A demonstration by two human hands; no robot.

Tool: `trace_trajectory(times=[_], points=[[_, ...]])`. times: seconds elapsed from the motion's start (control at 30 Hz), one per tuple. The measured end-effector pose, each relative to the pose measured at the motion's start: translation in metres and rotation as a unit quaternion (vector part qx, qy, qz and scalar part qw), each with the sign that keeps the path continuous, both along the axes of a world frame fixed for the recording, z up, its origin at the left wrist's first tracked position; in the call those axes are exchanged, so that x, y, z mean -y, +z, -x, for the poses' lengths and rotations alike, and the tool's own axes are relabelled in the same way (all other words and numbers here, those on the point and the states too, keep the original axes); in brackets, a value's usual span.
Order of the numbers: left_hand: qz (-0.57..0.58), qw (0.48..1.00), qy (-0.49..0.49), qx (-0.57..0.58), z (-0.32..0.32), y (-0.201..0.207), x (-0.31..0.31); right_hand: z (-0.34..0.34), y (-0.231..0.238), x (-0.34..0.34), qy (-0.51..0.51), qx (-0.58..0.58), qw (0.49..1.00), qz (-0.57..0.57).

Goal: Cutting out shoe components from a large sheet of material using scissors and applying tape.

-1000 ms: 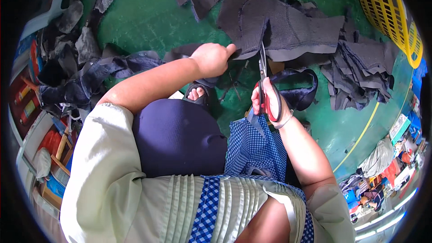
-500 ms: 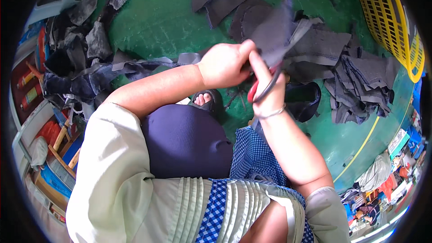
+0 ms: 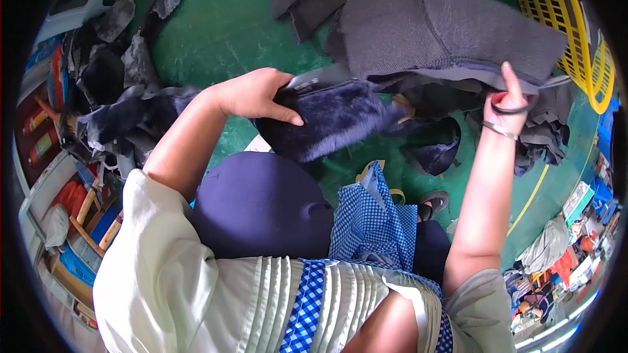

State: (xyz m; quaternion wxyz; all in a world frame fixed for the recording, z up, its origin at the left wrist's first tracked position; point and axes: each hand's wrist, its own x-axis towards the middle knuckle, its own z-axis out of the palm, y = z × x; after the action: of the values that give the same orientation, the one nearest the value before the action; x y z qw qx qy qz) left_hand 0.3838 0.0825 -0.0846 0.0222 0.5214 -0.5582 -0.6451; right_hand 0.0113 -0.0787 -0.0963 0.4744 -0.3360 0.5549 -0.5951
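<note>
My left hand (image 3: 256, 95) grips the left end of a dark navy furry fabric piece (image 3: 333, 121), thumb on top and the fingers hidden beneath. To the right, a broad grey fabric piece (image 3: 451, 33) with a seam across it spreads in the air; I cannot tell whether the two are joined. At its lower right edge is my right hand (image 3: 510, 101), thumb raised against the fabric and the other fingers mostly hidden. A black and red handle of scissors (image 3: 531, 106) loops around this hand; the fabric covers most of the blades.
Dark fabric scraps (image 3: 124, 117) lie heaped on the green floor (image 3: 216, 33) at left, and more grey pieces (image 3: 314, 0) lie at the far side. A yellow plastic basket (image 3: 592, 85) stands at far right. Blue checked cloth (image 3: 373, 222) hangs over my lap.
My hands were close together with the scissors raised between them. They have moved apart, the right one to the right, and the furry and grey fabric now stretches between them.
</note>
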Motion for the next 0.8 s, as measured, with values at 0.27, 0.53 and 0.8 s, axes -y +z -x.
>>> trace_trajectory(times=[0.27,0.53,0.8], points=[[0.155,0.981,-0.111,0.025,0.028,-0.002,0.027,0.061,-0.084,-0.064,-0.005,0.071,0.969,-0.237],[0.162,0.986,-0.016,-0.047,-0.007,0.054,0.044,0.065,-0.028,-0.009,0.102,0.041,0.991,-0.078],[0.12,0.978,-0.066,0.158,0.051,-0.06,0.032,0.039,-0.025,-0.073,0.15,-0.161,0.949,-0.224]])
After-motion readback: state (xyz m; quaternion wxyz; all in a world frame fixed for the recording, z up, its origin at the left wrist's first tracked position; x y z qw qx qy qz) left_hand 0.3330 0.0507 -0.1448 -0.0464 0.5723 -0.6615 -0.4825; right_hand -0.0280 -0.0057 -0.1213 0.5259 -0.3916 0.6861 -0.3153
